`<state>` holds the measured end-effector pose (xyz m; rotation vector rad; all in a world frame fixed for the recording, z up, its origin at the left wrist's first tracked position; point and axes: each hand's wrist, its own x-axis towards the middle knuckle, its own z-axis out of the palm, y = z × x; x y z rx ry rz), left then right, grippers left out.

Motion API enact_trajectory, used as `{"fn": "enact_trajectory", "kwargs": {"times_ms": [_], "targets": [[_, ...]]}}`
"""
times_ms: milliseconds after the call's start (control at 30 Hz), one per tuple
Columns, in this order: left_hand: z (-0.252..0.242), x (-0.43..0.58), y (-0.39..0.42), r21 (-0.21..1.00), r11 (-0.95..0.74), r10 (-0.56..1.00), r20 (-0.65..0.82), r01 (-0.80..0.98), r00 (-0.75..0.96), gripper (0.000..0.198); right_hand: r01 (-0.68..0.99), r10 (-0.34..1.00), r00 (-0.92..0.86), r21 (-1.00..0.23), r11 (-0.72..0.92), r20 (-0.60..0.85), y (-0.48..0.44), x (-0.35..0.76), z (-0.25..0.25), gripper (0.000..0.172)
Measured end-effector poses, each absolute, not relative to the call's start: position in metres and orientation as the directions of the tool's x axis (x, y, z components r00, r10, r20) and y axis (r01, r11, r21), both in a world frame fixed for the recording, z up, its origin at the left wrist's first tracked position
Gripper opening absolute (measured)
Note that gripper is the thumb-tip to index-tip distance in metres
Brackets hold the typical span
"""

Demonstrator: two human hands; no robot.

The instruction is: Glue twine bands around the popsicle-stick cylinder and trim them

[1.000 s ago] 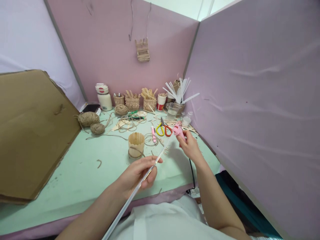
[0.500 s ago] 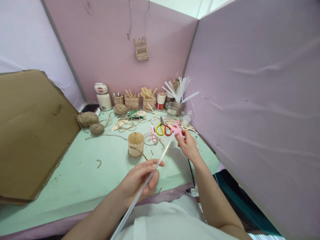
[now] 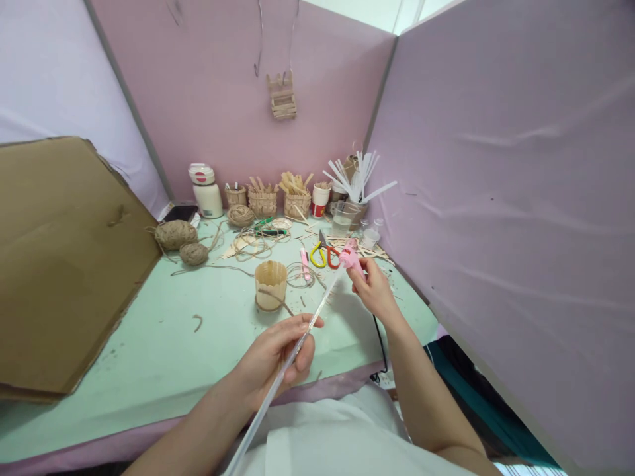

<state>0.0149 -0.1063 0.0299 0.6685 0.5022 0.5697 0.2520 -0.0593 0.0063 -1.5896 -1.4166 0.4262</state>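
Observation:
My right hand [image 3: 373,289] grips a small pink glue gun [image 3: 350,256] over the right part of the green table [image 3: 149,357]. A long clear glue stick [image 3: 297,347] runs from the gun's back down towards my lap. My left hand [image 3: 278,357] pinches that stick at its middle, fingers closed round it. A small cup made of wooden sticks [image 3: 270,285] stands on the table just beyond my left hand, with twine at its base.
Yellow and red scissors [image 3: 323,255] lie by the gun. Twine balls [image 3: 174,235], stick baskets [image 3: 262,201], a white jar [image 3: 207,193], a plastic cup [image 3: 342,219] and spare glue sticks [image 3: 361,177] line the back. A cardboard sheet [image 3: 64,258] leans at left. Pink partitions [image 3: 496,198] enclose the table.
The glue stick has slid further forward into the gun, and my left hand has shifted slightly along it. The right hand holds the gun in nearly the same spot.

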Motion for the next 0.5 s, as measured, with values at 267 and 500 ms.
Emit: {"fn": "enact_trajectory", "kwargs": {"times_ms": [267, 500], "targets": [[0.037, 0.013, -0.112, 0.627, 0.703, 0.588, -0.247, -0.335, 0.770, 0.013, 0.628, 0.898, 0.215, -0.759, 0.173, 0.383, -0.060, 0.255, 0.006, 0.031], [0.049, 0.011, -0.122, 0.518, 0.784, 0.522, -0.251, -0.342, 0.815, 0.013, 0.672, 0.834, 0.264, -0.713, 0.202, 0.485, -0.063, 0.251, 0.011, 0.030]]}}
